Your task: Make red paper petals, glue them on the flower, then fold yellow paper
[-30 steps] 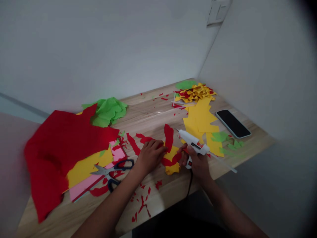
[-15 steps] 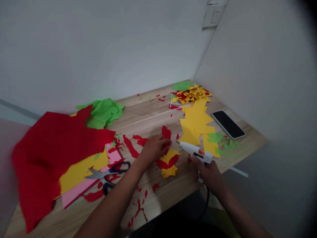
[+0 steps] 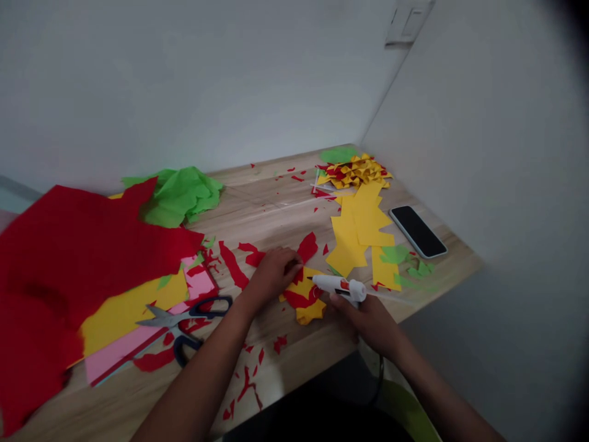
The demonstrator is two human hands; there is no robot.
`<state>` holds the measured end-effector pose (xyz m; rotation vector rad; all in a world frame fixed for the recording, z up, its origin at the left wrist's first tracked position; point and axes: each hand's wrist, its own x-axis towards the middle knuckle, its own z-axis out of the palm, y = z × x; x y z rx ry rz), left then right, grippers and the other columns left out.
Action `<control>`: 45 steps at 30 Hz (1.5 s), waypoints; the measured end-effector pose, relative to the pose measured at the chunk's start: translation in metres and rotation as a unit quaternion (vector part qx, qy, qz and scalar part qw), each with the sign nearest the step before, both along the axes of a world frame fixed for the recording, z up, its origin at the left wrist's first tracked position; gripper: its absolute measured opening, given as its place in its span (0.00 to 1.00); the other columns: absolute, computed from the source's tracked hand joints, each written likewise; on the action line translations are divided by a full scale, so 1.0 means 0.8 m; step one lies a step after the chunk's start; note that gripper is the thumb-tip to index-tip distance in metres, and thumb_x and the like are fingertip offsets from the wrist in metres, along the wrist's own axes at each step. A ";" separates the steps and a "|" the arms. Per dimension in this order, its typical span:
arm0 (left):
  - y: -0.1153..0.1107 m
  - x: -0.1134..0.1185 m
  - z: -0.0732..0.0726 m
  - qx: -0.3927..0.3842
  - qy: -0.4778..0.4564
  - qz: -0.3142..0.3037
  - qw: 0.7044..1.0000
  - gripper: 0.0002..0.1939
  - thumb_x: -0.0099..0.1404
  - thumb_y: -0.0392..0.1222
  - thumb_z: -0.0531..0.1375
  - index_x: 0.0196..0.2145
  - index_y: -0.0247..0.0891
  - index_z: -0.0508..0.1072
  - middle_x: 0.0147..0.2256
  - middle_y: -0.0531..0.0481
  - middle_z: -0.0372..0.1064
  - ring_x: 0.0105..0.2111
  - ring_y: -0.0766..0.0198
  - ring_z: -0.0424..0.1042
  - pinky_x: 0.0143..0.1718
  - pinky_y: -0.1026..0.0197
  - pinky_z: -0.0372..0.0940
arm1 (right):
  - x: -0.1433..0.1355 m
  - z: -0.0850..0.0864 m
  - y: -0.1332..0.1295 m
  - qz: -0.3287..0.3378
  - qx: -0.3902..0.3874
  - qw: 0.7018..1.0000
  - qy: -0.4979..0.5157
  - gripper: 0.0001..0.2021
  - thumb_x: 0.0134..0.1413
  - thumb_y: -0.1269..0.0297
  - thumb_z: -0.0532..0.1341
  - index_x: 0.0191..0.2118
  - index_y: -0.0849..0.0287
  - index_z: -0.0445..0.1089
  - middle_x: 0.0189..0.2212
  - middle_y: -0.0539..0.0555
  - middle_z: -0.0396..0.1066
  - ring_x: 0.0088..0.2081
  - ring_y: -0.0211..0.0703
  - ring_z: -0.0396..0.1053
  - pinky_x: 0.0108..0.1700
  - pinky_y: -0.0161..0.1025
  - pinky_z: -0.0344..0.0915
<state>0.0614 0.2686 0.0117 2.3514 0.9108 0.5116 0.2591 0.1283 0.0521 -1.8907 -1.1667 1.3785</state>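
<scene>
L hand (image 3: 275, 271): fingers curled in over top-left edge of paper piece; fingertips partly hidden, can't tell if pinching or just pressing.
R hand (image 3: 368, 320): wrapped tight round grip of glue gun (image 3: 338, 285).
Glue gun: white, approx. level, nozzle pointing L twd L hand, tip over paper piece; can't tell if touching. Pale stick (image 3: 391, 298) out the back.
Paper piece (image 3: 302, 299): yellow w/ red band, on table (image 3: 257, 215) betw. the hands, nr front edge.
Red strip (image 3: 308, 247): just beyond L fingers.
Scissors (image 3: 171, 320): L of L forearm, blades apart, on pink sheet (image 3: 117, 353) & yellow sheet (image 3: 133, 316).
Big red sheet (image 3: 92, 252): far L, overlapping yellow sheet; crumpled green paper (image 3: 184, 195) behind.
Cut yellow sheets (image 3: 365, 218): beyond gun, folded yellow/red pile (image 3: 361, 172) at back.
Phone (image 3: 418, 231): R side, dark screen up, nr green scraps (image 3: 418, 269).
</scene>
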 end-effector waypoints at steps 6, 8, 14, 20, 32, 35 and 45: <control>0.001 -0.005 -0.005 0.000 -0.003 -0.014 1.000 0.05 0.69 0.39 0.55 0.34 0.40 0.69 0.34 0.49 0.70 0.36 0.59 0.66 0.40 0.56 0.61 | -0.006 -0.003 0.010 0.019 0.030 0.999 -0.003 0.25 0.59 0.46 0.58 0.54 0.57 0.72 0.31 0.55 0.76 0.22 0.39 0.68 0.19 0.33 0.63; 0.001 -0.006 -0.007 0.002 -0.003 -0.014 1.000 0.06 0.70 0.39 0.55 0.35 0.40 0.69 0.34 0.49 0.70 0.36 0.59 0.66 0.40 0.57 0.61 | -0.010 0.002 0.013 0.032 0.043 0.999 -0.009 0.24 0.59 0.48 0.58 0.55 0.56 0.72 0.30 0.54 0.76 0.23 0.40 0.70 0.21 0.33 0.64; 0.000 -0.006 -0.005 0.003 -0.001 -0.008 1.000 0.06 0.70 0.38 0.54 0.35 0.39 0.69 0.34 0.48 0.70 0.36 0.59 0.66 0.40 0.56 0.62 | -0.012 0.011 0.018 0.044 0.049 0.997 -0.036 0.24 0.59 0.49 0.58 0.56 0.57 0.72 0.30 0.55 0.77 0.26 0.45 0.72 0.24 0.36 0.67; 0.001 -0.006 -0.006 0.003 0.000 -0.009 1.000 0.07 0.70 0.38 0.53 0.36 0.39 0.70 0.35 0.48 0.70 0.36 0.58 0.66 0.40 0.56 0.61 | -0.005 0.015 0.015 0.041 0.028 0.997 -0.060 0.24 0.59 0.49 0.58 0.55 0.57 0.73 0.27 0.54 0.77 0.27 0.46 0.75 0.26 0.37 0.69; -0.002 -0.006 -0.004 0.012 0.012 -0.006 1.000 0.07 0.71 0.38 0.52 0.35 0.40 0.69 0.35 0.49 0.70 0.36 0.59 0.65 0.40 0.56 0.61 | -0.010 0.013 0.018 0.056 0.037 0.996 -0.063 0.22 0.59 0.50 0.58 0.54 0.56 0.73 0.30 0.55 0.77 0.30 0.47 0.74 0.28 0.38 0.69; -0.002 -0.006 -0.003 0.017 0.017 -0.008 1.000 0.07 0.71 0.38 0.52 0.36 0.40 0.69 0.35 0.49 0.70 0.36 0.59 0.65 0.40 0.56 0.61 | -0.010 0.014 0.019 0.052 0.041 0.995 -0.077 0.21 0.59 0.50 0.59 0.51 0.56 0.75 0.35 0.57 0.78 0.36 0.50 0.75 0.33 0.40 0.70; -0.004 -0.004 0.004 0.020 0.034 -0.011 0.999 0.07 0.70 0.37 0.53 0.36 0.39 0.70 0.36 0.47 0.71 0.38 0.57 0.66 0.42 0.55 0.61 | -0.011 0.023 0.025 0.048 0.034 0.997 -0.050 0.19 0.57 0.51 0.61 0.50 0.54 0.76 0.25 0.52 0.76 0.26 0.45 0.72 0.27 0.36 0.65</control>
